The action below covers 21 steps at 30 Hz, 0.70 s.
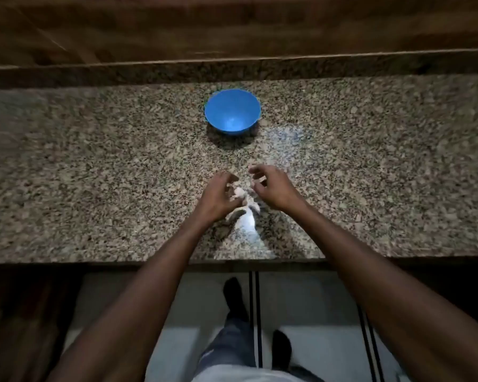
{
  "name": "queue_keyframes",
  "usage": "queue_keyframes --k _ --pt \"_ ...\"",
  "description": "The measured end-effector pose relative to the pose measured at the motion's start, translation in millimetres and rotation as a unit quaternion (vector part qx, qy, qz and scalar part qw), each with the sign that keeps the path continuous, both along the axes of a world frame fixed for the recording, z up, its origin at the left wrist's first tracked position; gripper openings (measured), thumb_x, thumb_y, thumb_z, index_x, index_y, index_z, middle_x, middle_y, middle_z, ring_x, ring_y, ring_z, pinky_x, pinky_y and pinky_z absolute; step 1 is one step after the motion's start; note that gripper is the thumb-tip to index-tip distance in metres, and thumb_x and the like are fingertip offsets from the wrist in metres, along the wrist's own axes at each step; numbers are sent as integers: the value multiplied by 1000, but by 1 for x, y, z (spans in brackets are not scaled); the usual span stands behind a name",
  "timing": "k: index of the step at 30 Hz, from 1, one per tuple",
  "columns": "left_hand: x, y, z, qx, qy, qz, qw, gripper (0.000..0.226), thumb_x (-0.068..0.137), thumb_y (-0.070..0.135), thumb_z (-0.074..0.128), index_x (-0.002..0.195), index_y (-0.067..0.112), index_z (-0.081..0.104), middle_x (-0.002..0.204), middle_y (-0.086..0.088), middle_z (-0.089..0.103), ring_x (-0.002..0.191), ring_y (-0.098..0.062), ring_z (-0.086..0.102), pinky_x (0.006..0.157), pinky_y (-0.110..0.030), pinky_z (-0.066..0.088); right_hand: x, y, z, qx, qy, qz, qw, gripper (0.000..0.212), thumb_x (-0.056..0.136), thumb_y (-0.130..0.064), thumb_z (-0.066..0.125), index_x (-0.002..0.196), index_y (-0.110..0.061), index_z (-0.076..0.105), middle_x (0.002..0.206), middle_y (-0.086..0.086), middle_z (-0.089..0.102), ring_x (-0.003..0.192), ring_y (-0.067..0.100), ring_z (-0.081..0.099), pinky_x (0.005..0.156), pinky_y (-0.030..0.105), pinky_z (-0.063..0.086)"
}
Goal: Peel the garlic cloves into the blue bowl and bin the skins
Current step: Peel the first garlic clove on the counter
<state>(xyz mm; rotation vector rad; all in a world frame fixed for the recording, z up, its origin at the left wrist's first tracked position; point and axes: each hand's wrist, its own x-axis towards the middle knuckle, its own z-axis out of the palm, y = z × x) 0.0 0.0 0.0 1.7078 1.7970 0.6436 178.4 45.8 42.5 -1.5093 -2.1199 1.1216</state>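
Note:
The blue bowl [232, 111] stands upright at the back middle of the granite counter [94, 166]; what it holds is too blurred to tell. In front of it lies a small pale heap of garlic cloves and skins [246, 216]. My left hand [218, 197] hovers at the heap's left side with loosely curled fingers, the fingertips close to a pale piece [239, 192]. My right hand [271, 188] hovers at the heap's right with spread, bent fingers. Neither hand plainly grips anything. The frame is blurred.
A raised stone ledge [232, 68] and a wooden wall [232, 28] run behind the counter. The counter's front edge [94, 261] is near me, with a tiled floor and my legs [232, 340] below. No bin is in view.

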Motion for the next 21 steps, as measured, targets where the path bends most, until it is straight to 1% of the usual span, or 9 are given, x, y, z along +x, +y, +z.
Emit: queue_keyframes --k 2,4,6,8,10,12,14,17,21 --pt "-2 5 -7 -4 -30 -5 1000 44 80 18 86 119 9 67 115 -9 64 97 -21 66 85 -36 59 -5 2 -8 -40 0 -10 999 41 99 -6 66 140 -9 62 137 11 66 120 25 66 91 24 51" --pt "4 1 -12 -15 -59 5 998 31 84 12 82 112 11 69 107 -3 69 94 -16 68 83 -32 60 -8 -4 -18 -75 7 -21 997 43 99 -1 64 140 -11 63 141 9 65 121 22 66 81 16 54" --pt "4 2 -13 -23 -115 37 992 29 87 14 81 112 14 67 103 3 70 93 -8 68 77 -18 58 -12 -5 -27 -92 26 -37 995 41 98 2 65 136 -12 66 138 9 67 115 20 68 84 24 60" --pt "0 1 -13 -38 -169 68 983 32 88 20 82 112 15 62 101 4 70 89 -3 69 74 -17 59 -16 -7 -33 -105 44 -54 992 36 98 -1 67 131 -13 70 132 9 70 105 16 72 85 34 64" --pt "-4 -2 -10 -43 -219 103 969 29 86 17 84 106 12 64 96 1 73 84 -5 72 68 -20 60 -19 -8 -38 -136 75 -72 985 33 98 -7 70 130 -13 71 125 8 74 94 9 76 77 32 66" --pt "-10 -1 -8 -46 -244 132 960 20 85 10 83 101 11 71 92 2 76 80 -3 74 66 -17 58 -22 -7 -36 -155 101 -82 979 32 95 -14 75 128 -12 72 118 7 77 84 1 75 69 21 62" --pt "-16 -1 -8 -61 -273 148 949 17 86 6 81 102 9 76 92 3 77 82 -3 75 69 -18 59 -23 -4 -34 -177 135 -84 971 32 92 -17 79 123 -13 75 109 7 79 82 6 77 69 22 62" --pt "-21 2 -9 -93 -362 178 910 20 87 4 80 107 2 78 96 -3 80 88 -15 77 73 -27 62 -24 1 -32 -196 190 -98 957 28 89 -10 81 117 -13 78 99 7 81 86 18 80 75 30 64" --pt "-23 10 -5 -90 -370 179 907 21 89 7 79 109 2 79 97 -1 81 91 -15 78 75 -23 60 -23 12 -38 -204 220 -107 948 26 93 -13 79 119 -9 78 105 6 80 93 23 79 84 41 65"
